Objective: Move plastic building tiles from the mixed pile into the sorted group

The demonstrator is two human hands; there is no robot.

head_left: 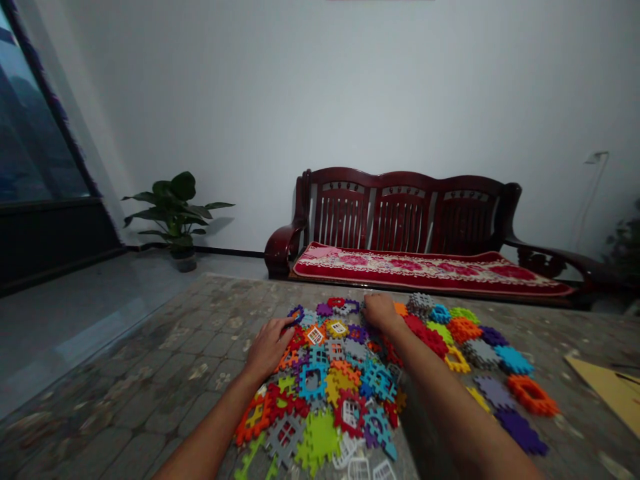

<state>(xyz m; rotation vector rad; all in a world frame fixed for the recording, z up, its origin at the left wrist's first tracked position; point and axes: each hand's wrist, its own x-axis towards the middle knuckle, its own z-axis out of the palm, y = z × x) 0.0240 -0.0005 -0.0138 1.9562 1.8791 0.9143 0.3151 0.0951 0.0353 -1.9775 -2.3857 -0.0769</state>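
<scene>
A pile of colourful plastic interlocking tiles (343, 383) covers the middle of the table, with toothed edges and some window cut-outs. My left hand (270, 343) lies at the pile's left edge, fingers stretched out. Its fingertips reach a dark blue-purple tile (296, 313); I cannot tell how firmly they touch. My right hand (380, 311) is at the far right of the pile with its fingers curled down. Whatever it holds, if anything, is hidden behind the hand. Near its fingers is a purple frame-shaped tile (353, 306).
Stacks of sorted-looking tiles, such as red ones (426, 335) and an orange one (533, 395), stand right of my right arm. A yellow board (607, 393) lies at the table's right. Beyond the patterned tablecloth (200, 347) are a wooden bench (400, 213) and a potted plant (175, 207).
</scene>
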